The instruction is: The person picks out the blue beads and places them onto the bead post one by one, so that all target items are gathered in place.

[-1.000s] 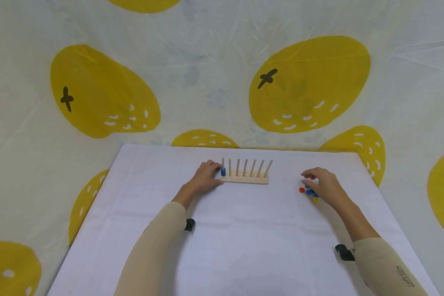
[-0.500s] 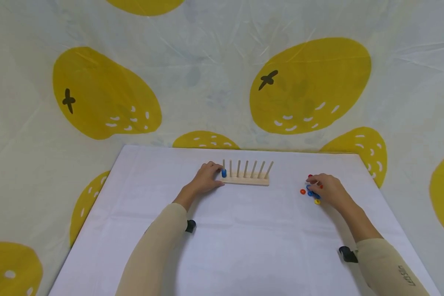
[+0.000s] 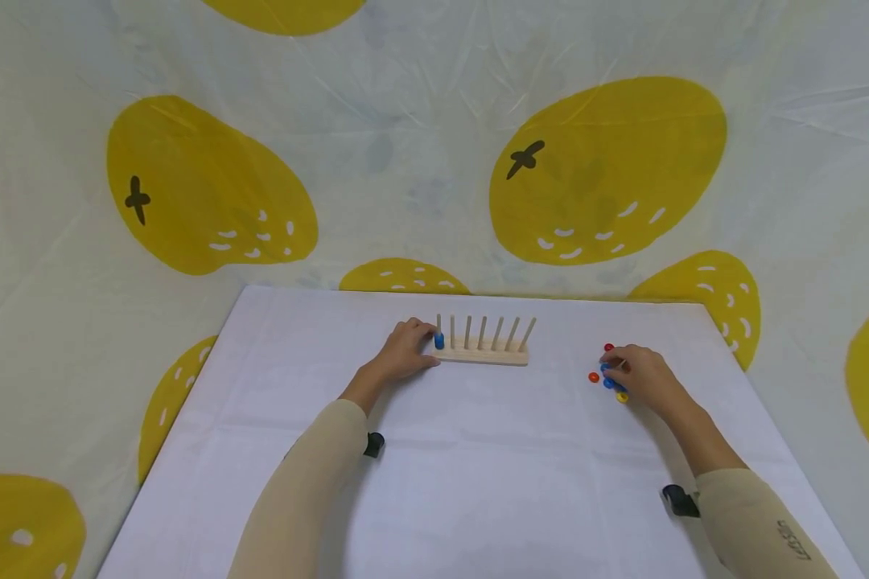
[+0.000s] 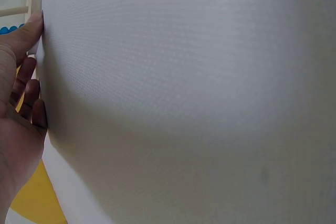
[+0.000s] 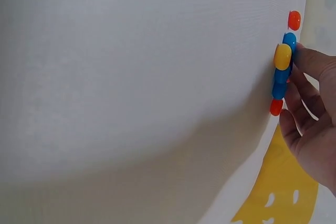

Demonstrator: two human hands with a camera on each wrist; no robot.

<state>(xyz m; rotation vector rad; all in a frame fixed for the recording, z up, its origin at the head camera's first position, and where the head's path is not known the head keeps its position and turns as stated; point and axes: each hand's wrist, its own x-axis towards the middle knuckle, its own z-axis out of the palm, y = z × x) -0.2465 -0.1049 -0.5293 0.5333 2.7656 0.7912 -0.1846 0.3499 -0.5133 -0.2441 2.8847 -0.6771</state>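
Observation:
A wooden peg rack [image 3: 481, 356] with several upright pegs stands towards the back of the table, blue rings [image 3: 439, 342] stacked on its leftmost peg. My left hand [image 3: 404, 351] grips the rack's left end, thumb at the front edge and fingers behind. In the left wrist view the thumb [image 4: 30, 31] presses the wood beside the blue rings [image 4: 10, 29]. At the right, my right hand [image 3: 644, 375] reaches into a small cluster of rings and pinches a blue ring [image 3: 604, 367] between thumb and fingers. Its fingers partly hide the rings around it.
Near the right hand lie an orange ring [image 3: 594, 377], a red ring [image 3: 609, 347], a yellow ring [image 3: 622, 397] and other blue rings [image 3: 609, 383]. White cloth covers the table [image 3: 478, 482], and a curtain [image 3: 405, 161] with yellow fruit hangs behind it.
My right hand has lowered from above the ring cluster and its fingertips have come together at a blue ring. The left hand keeps its hold on the rack.

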